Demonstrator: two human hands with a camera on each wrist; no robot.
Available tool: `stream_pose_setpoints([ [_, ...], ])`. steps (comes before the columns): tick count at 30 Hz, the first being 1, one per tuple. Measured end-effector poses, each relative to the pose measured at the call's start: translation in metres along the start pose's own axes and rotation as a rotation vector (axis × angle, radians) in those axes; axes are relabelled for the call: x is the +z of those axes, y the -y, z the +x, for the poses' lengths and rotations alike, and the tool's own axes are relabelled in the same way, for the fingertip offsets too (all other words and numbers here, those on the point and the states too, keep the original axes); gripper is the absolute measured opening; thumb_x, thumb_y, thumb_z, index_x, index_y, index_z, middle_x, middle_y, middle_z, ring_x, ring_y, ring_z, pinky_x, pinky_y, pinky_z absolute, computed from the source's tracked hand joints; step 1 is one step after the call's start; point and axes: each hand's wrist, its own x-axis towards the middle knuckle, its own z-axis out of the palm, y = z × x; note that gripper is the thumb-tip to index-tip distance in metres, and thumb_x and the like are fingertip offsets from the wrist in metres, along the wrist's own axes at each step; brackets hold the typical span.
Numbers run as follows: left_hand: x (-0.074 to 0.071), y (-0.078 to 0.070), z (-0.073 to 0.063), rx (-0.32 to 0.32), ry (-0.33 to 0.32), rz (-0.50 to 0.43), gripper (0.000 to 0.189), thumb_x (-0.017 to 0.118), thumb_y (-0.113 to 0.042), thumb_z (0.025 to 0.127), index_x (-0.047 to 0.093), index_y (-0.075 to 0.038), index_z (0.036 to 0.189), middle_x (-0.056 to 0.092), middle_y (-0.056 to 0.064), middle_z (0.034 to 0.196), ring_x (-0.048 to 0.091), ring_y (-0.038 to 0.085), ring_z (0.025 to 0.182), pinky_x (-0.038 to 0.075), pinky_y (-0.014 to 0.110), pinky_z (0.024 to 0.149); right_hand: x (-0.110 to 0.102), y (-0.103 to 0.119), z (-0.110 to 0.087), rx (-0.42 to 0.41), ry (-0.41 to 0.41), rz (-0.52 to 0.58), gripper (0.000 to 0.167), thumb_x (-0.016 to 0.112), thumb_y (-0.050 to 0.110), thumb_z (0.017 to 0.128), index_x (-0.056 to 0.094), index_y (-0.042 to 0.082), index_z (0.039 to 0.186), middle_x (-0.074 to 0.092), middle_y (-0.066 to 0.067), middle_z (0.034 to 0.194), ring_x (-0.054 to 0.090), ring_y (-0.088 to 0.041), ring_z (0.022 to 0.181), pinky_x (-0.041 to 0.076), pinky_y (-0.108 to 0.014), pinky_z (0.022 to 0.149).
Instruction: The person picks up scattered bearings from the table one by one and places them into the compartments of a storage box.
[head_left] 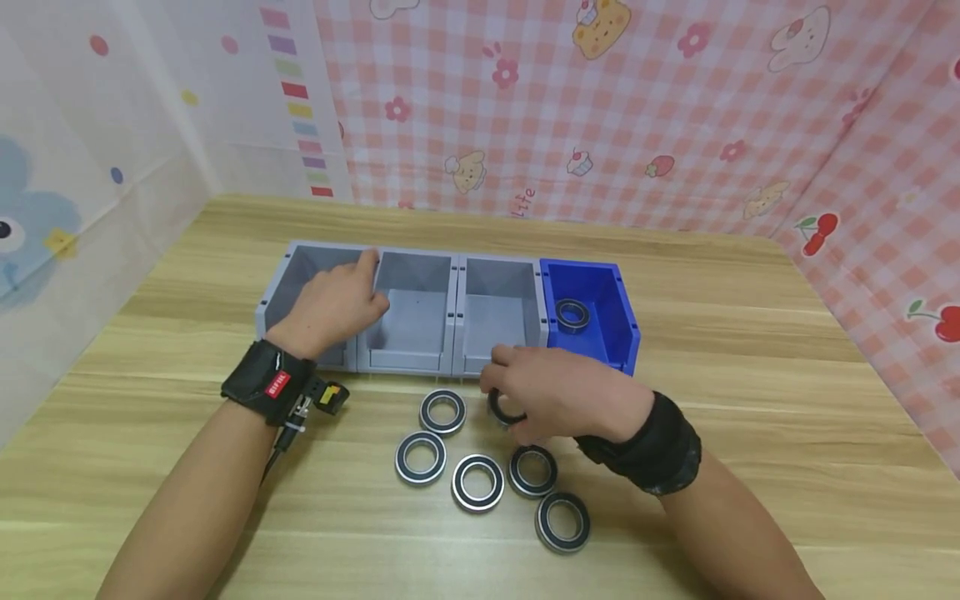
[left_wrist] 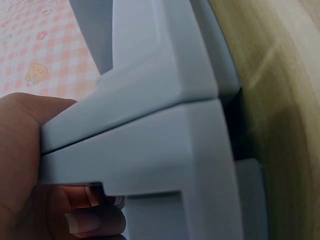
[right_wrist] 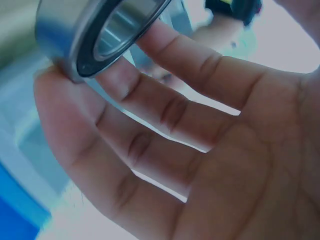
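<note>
My left hand (head_left: 330, 304) reaches over the row of bins and grips the adjoining walls of the two leftmost grey bins (left_wrist: 135, 145). Its thumb lies on one side of the walls, its fingers on the other. Just in front of the third grey bin (head_left: 498, 364), my right hand (head_left: 566, 392) holds a ball bearing (right_wrist: 57, 37) with black seals and a steel rim by its fingertips. Part of that bearing is hidden behind the fingers in the head view. Another bearing (head_left: 561, 317) sits inside the blue bin (head_left: 611, 312) at the right end.
Several more bearings (head_left: 477, 504) lie flat on the wooden table (head_left: 337, 517) in front of the bins, between my forearms. A small camera (head_left: 331, 397) with a cable hangs at the left wristband (head_left: 258, 379). Patterned cloth (head_left: 637, 108) stands behind and at both sides.
</note>
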Motion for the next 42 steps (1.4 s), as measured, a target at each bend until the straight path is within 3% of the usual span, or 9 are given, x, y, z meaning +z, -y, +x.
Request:
stream_pose_setpoints([
  [17,-0.001,0.001,-0.002,-0.010,-0.004,-0.008,0.059,0.048,-0.017,0.089,0.030,0.007,0.140,0.052,0.010,0.072,0.046,0.021,0.054,0.035,0.033,0.047,-0.031,-0.038,-0.030,0.127,-0.216,0.094,0.044,0.079,0.022,0.077,0.063,0.010,0.117,0.054,-0.003,0.103,0.058,-0.017,0.085,0.051,-0.033,0.077],
  [27,-0.003,0.000,0.000,-0.012,-0.003,-0.008,0.058,0.047,-0.018,0.090,0.029,0.006,0.141,0.055,0.011,0.076,0.048,0.023,0.056,0.036,0.035,0.048,-0.038,-0.059,-0.039,0.178,-0.270,0.091,0.042,0.075,0.021,0.078,0.063,0.006,0.115,0.054,-0.006,0.101,0.054,-0.020,0.084,0.048,-0.035,0.076],
  [42,0.000,-0.001,0.000,-0.015,0.004,-0.001,0.059,0.048,-0.018,0.091,0.029,0.006,0.141,0.055,0.011,0.077,0.047,0.023,0.056,0.035,0.034,0.047,-0.024,-0.086,-0.024,0.331,-0.180,0.070,0.046,0.073,0.021,0.080,0.062,0.000,0.118,0.056,-0.011,0.103,0.053,-0.023,0.085,0.047,-0.039,0.076],
])
